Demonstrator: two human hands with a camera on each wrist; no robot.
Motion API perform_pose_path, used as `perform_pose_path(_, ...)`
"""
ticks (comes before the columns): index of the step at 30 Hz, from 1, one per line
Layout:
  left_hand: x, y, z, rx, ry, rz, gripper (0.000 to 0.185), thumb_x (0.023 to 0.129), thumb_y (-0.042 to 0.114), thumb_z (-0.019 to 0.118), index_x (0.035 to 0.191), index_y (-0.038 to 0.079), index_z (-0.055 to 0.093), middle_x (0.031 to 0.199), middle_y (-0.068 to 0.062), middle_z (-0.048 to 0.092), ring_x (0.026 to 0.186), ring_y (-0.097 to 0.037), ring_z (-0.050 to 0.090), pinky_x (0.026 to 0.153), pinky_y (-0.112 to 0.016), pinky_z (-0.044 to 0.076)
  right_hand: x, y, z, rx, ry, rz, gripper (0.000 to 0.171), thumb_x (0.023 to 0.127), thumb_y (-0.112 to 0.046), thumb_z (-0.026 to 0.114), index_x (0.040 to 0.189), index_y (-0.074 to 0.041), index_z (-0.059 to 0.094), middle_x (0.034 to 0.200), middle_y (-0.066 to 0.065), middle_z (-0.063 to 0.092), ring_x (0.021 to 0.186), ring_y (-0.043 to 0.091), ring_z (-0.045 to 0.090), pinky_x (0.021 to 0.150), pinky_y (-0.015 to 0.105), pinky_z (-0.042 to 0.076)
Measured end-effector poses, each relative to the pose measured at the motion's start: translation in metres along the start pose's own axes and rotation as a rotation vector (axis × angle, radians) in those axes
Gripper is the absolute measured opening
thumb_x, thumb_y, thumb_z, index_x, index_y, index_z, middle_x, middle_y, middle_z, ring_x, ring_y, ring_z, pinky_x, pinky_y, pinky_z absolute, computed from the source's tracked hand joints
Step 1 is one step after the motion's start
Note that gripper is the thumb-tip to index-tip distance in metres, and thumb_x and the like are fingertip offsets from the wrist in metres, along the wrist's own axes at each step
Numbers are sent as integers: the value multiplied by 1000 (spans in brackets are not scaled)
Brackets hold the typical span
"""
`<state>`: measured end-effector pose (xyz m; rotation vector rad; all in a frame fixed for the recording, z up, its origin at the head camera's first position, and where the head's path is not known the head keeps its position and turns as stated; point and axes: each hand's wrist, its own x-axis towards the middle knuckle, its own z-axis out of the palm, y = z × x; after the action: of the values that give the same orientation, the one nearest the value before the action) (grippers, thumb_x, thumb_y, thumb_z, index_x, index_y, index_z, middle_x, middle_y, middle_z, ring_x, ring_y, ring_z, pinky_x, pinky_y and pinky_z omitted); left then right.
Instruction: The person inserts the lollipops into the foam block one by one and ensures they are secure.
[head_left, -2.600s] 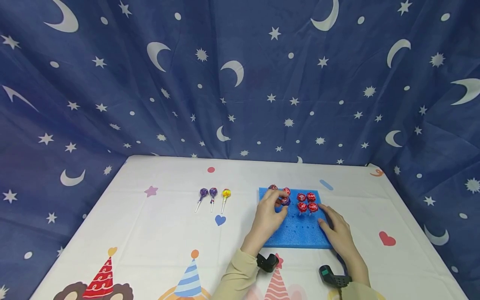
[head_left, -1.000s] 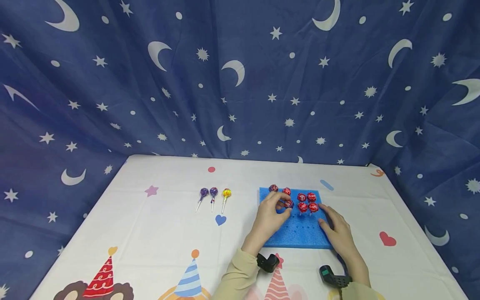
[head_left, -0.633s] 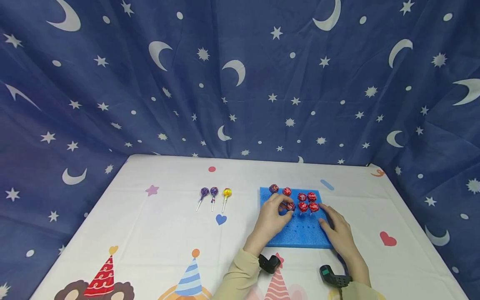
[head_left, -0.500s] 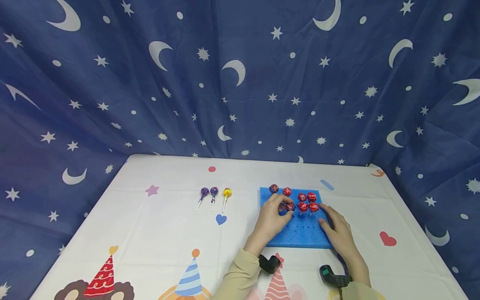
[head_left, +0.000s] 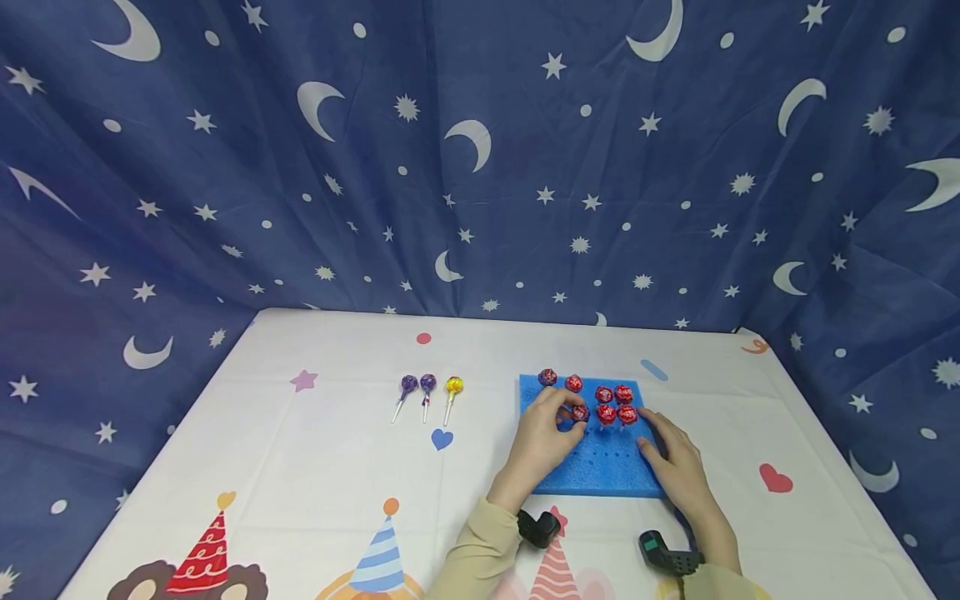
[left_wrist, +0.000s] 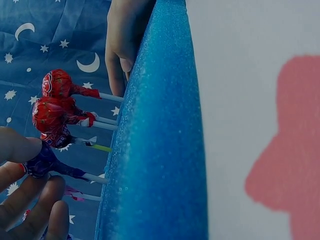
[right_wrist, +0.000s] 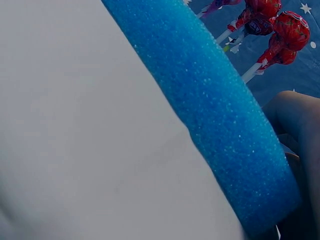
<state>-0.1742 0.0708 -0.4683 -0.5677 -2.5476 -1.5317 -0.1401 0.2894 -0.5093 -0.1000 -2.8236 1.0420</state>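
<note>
A blue foam block (head_left: 600,467) lies on the table, with several red-wrapped lollipops (head_left: 615,403) standing upright in its far rows. My left hand (head_left: 567,414) pinches a dark purple lollipop (head_left: 579,412) in the second row. In the left wrist view my thumb and fingers (left_wrist: 30,200) close round its head (left_wrist: 42,161), and its stick reaches the foam block (left_wrist: 155,150). My right hand (head_left: 667,454) lies flat on the block's right edge. Its fingers (right_wrist: 300,125) show beside the foam block (right_wrist: 210,115).
Two purple lollipops (head_left: 417,385) and a yellow one (head_left: 453,385) lie loose on the white party-print tablecloth (head_left: 300,467), left of the block. A blue star-and-moon curtain (head_left: 480,167) hangs behind the table. Black wrist cameras (head_left: 536,527) sit near the front edge.
My left hand has moved the purple lollipop slightly right and down onto the block's second row. My right hand has stayed put.
</note>
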Motion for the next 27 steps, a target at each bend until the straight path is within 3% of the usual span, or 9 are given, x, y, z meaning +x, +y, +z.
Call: perform_pose_path(27,0,10,-10,4,27,29,22,89,14,67,111,11,66,106,1,62,95,-12,62,81,-18,52,0,0,0,-4,10,-9,51,97,-25,50,144,-10,40,151,26,34,141,49,22,108,73,11)
